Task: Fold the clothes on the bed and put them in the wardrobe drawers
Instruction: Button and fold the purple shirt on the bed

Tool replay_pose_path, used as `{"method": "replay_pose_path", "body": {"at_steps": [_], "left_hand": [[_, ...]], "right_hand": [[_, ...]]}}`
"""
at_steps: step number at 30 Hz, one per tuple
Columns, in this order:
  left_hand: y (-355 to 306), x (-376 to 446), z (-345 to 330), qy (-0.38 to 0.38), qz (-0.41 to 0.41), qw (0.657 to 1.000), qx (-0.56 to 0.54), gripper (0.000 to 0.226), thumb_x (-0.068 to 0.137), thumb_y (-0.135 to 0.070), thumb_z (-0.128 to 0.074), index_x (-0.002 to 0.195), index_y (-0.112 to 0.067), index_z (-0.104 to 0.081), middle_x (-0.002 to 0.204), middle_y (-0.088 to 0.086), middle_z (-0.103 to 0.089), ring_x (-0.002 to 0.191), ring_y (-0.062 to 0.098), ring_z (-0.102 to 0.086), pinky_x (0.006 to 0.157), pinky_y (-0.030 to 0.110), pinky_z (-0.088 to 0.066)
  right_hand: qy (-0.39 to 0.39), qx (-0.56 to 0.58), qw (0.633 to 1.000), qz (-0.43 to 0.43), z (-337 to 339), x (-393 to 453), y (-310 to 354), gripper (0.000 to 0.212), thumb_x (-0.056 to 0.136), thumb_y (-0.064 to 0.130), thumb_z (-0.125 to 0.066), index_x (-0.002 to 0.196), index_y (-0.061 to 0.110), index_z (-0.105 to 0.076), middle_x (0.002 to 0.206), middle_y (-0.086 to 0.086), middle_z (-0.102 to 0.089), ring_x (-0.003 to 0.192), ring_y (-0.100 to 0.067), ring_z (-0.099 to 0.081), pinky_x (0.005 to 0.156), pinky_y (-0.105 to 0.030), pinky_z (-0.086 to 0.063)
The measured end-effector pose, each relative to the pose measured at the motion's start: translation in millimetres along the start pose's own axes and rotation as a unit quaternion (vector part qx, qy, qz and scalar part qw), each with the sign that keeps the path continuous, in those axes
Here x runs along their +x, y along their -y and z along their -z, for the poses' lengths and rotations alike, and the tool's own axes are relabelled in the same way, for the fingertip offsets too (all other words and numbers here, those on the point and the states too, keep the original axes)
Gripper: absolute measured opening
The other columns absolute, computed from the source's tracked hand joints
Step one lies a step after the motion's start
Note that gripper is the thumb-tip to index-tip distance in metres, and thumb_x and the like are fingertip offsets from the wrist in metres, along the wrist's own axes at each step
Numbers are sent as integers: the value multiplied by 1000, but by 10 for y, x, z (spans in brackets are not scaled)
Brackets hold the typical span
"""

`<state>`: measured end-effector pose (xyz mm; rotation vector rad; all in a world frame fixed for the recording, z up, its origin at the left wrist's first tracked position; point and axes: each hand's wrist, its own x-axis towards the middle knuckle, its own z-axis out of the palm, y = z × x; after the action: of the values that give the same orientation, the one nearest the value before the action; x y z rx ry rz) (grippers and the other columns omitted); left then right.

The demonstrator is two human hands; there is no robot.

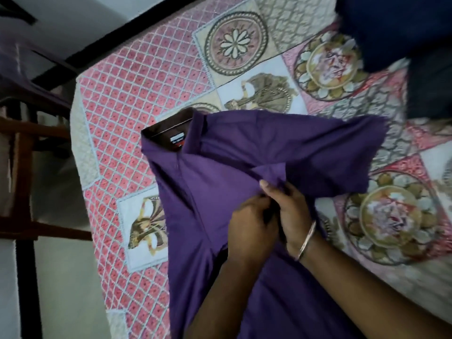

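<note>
- The purple shirt (220, 167) lies spread on the bed (117, 99), collar away from the hands, body running back under both forearms.
- The right hand (293, 211) pinches a raised fold of the shirt's front between thumb and curled fingers. The left hand (252, 228) is curled close against it and seems to grip the same fold, though its fingertips are hidden.
- The step appears to be gathering or straightening the front before folding. It would go best by pulling the fold taut and level, so the cloth beneath does not bunch.
- The sleeve beyond the right hand is lifted and rumpled. It should be smoothed flat before it is turned in.
- The collar, just ahead of the left hand, makes a good guide for keeping the fold lines square.
- Dark blue clothes (391, 33) lie far beyond the right hand, not yet folded by the look of them.
</note>
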<state>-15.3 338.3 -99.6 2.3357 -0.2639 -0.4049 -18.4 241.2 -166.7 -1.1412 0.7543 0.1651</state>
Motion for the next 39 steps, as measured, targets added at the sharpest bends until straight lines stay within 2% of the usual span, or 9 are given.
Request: {"method": "replay_pose_path", "body": {"at_steps": [4, 7, 10, 13, 16, 21, 27, 31, 39], "left_hand": [[-152, 25, -203, 115, 11, 989, -92, 28, 84, -11, -56, 105, -16, -73, 100, -12, -71, 89, -5, -62, 80, 16, -47], [-109, 46, -190, 23, 94, 985, -145, 36, 86, -15, -49, 112, -24, -72, 109, -11, -73, 103, 7, -66, 95, 31, -52], [134, 318, -44, -76, 56, 991, 93, 51, 83, -18, -42, 129, -18, -61, 127, 2, -64, 119, 25, -55, 102, 45, -45], [274, 761, 118, 13, 69, 957, 283, 62, 92, -53, -37, 148, -25, -40, 151, -1, -44, 143, 20, -34, 116, 54, -18], [372, 1232, 206, 174, 12, 932, 319, 70, 81, -78, -32, 129, -35, -57, 132, -6, -56, 128, 19, -48, 114, 52, -24], [397, 1523, 237, 343, -32, 905, 248, 40, 78, -76, -40, 84, -43, -62, 93, -18, -59, 97, 11, -58, 90, 40, -48], [336, 1504, 232, 303, 67, 951, 17, 9, 96, -38, -61, 94, -29, -61, 86, -7, -74, 85, 8, -68, 89, 33, -50], [304, 1613, 190, 430, -10, 890, 149, 16, 83, -62, -61, 91, -48, -66, 97, -22, -69, 99, 5, -63, 95, 34, -49], [72, 1596, 125, 423, -32, 895, 136, 19, 103, -25, -50, 85, -27, -57, 82, -12, -60, 78, 7, -54, 78, 28, -42]], "right_hand": [[-59, -114, 991, -32, 366, 188, 3, 8, 92, 23, -65, 93, 15, -62, 89, -2, -68, 88, -24, -67, 75, -31, -50], [-87, -142, 986, 6, 448, 160, 5, 4, 95, 20, -60, 90, 20, -61, 87, 2, -66, 83, -16, -62, 78, -30, -48], [-92, -88, 991, 47, 357, 32, 120, 22, 97, 10, -55, 87, 29, -59, 89, 15, -65, 81, 9, -59, 80, -11, -44], [-53, -76, 995, 31, 329, 28, 87, 8, 97, 21, -61, 93, 27, -63, 92, 15, -68, 83, 12, -61, 82, -13, -45], [-34, -54, 998, 6, 293, 75, 79, 25, 97, 30, -60, 118, 17, -68, 112, 7, -71, 105, -4, -64, 99, -30, -49], [-90, -85, 992, 37, 267, 79, 92, 23, 101, 31, -51, 122, 25, -57, 113, 19, -63, 109, -5, -57, 94, -11, -41], [-112, -142, 982, 47, 312, 0, 81, 16, 97, 34, -58, 103, 19, -61, 91, 11, -68, 88, -11, -62, 84, -31, -48], [-108, -162, 977, 89, 368, -53, 42, 11, 99, 32, -54, 105, 25, -59, 91, 14, -68, 85, -2, -62, 78, -25, -49], [-100, -51, 993, 35, 392, -83, 1, 6, 96, 27, -62, 101, 23, -63, 90, 20, -70, 86, 2, -64, 82, -17, -50]]}}
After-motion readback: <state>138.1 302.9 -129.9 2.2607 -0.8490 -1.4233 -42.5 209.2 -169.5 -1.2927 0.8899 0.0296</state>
